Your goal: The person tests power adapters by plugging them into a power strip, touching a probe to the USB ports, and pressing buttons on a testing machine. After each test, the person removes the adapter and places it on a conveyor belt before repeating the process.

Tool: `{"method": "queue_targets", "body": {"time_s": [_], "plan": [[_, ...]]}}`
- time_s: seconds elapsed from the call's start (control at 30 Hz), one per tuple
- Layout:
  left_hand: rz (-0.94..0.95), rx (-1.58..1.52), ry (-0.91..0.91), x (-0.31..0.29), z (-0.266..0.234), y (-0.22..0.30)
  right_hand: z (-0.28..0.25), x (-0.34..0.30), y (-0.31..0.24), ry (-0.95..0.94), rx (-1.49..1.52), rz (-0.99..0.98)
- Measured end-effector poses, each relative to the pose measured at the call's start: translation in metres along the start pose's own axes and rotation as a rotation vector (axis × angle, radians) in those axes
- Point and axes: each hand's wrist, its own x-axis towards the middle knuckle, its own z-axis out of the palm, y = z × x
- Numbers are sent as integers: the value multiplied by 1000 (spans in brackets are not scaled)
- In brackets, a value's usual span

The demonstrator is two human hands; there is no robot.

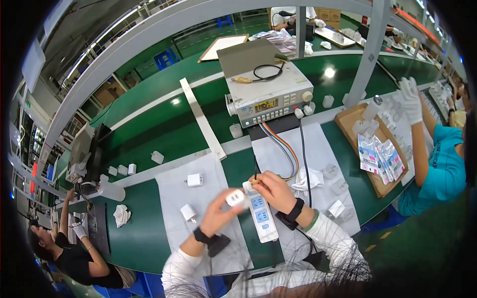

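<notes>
My left hand (217,213) grips a white two-port charger (235,198), its port face turned upward. Beside it, my right hand (276,192) pinches a brass-coloured plug (255,182) on a thin black cable, over the far end of a white power strip (269,232) with blue sockets. On the paper left of my hands lie two more white chargers, one farther away (195,180) and one nearer (189,213). Behind my hands stands a grey bench test instrument (271,105) with a lit display; a rainbow ribbon cable (292,158) runs down from it.
To the right, a cardboard tray (398,157) holds printed packets and clear plastic pieces. A co-worker's gloved hand (411,99) is beyond it. Several chargers (132,169) stand along the line's edge at left. A metal post (368,54) rises behind. Another person sits at far left.
</notes>
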Motion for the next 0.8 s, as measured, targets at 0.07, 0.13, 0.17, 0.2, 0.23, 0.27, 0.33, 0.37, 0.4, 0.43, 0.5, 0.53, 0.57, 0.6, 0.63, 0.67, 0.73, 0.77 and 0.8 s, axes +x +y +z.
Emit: {"method": "queue_targets", "body": {"time_s": [0.07, 0.13, 0.17, 0.2, 0.23, 0.27, 0.33, 0.37, 0.4, 0.43, 0.5, 0.53, 0.57, 0.6, 0.63, 0.67, 0.73, 0.77, 0.8], "plan": [[-154, -86, 8, -20, 24, -12, 5, 1, 0, -10, 21, 7], [-183, -72, 5, -28, 38, -27, 5, 3, -5, -13, 34, 15], [-217, -79, -14, -30, 42, -29, 5, 2, -7, -12, 33, 10], [-241, -89, -40, -27, 46, -31, 1, 2, -6, -13, 17, 12], [-225, -90, -46, -24, 50, -30, -2, 2, -5, -14, 1, 12], [-88, 58, -77, -22, 52, -29, -5, 2, -5, -15, -15, 11], [181, 370, -118, -18, 51, -26, -1, 2, -2, -5, -5, -14], [195, 373, -114, -17, 51, -24, 1, 0, -2, -2, 6, -19], [238, 451, -121, -17, 51, -23, 2, -1, -2, 1, 16, -23], [281, 528, -128, -17, 51, -22, 2, -1, -2, 6, 10, -34], [328, 602, -133, -13, 46, -21, 3, -3, -1, 1, 11, -23], [205, 355, -179, -9, 33, -20, 1, -2, -2, -1, 13, -21], [81, 106, -225, -5, 19, -19, 0, 0, -2, 2, 9, -27], [-45, -143, -270, 0, 13, -19, -2, 0, -3, 1, 0, -19], [-47, -143, -266, 4, 12, -23, 0, -1, -6, -5, -3, -7], [4, -77, -152, 10, 14, -31, 3, -2, -7, -12, -6, 8], [109, 50, 80, 27, 22, -40, 2, 0, -5, 15, -24, -36], [104, 46, 84, 31, 24, -43, 1, 1, -3, 46, -40, -79], [101, 157, 66, 31, 26, -44, 2, 0, -4, 77, -54, -114]]}}
